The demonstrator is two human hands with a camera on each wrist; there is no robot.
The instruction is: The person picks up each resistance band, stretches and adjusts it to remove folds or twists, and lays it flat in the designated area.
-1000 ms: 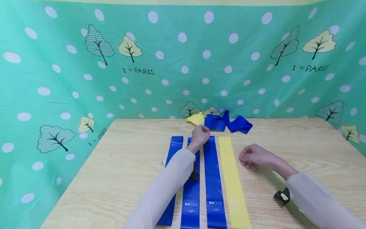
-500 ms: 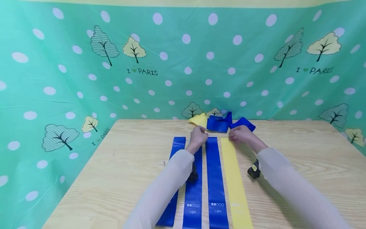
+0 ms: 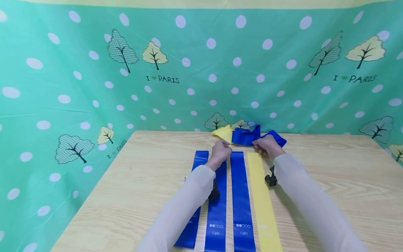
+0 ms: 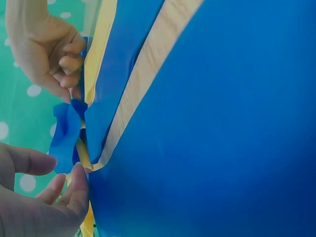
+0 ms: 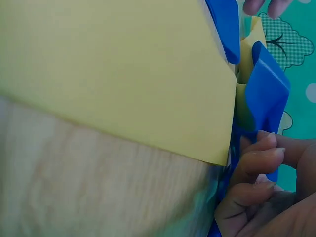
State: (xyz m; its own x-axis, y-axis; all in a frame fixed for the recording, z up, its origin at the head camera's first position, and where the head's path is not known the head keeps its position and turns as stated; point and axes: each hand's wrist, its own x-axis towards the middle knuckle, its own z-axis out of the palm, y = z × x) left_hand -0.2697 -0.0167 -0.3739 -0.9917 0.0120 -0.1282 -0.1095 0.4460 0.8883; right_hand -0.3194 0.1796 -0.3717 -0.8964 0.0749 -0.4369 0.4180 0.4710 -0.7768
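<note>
Flat on the table lie a left blue resistance band [image 3: 201,158], a second blue band [image 3: 216,210], a third blue band [image 3: 240,185] and a yellow band [image 3: 261,192]. My left hand [image 3: 221,151] is at the far end of the second band. In the left wrist view, its thumb and fingers stand apart with nothing between them. My right hand [image 3: 269,145] reaches past the yellow band to the loose pile. It pinches a crumpled blue band [image 5: 266,94] there; its curled fingers partly hide the grip.
Behind the laid-out bands, the pile also holds a yellow band [image 3: 223,133] and more blue band [image 3: 244,136]. A green dotted curtain [image 3: 176,91] stands directly behind the wooden table [image 3: 135,189]. Wrist cameras sit under both sleeves.
My right hand has moved from right of the yellow band forward and left to the pile, and its fingers have reached a blue band. The left hand stays almost in place.
</note>
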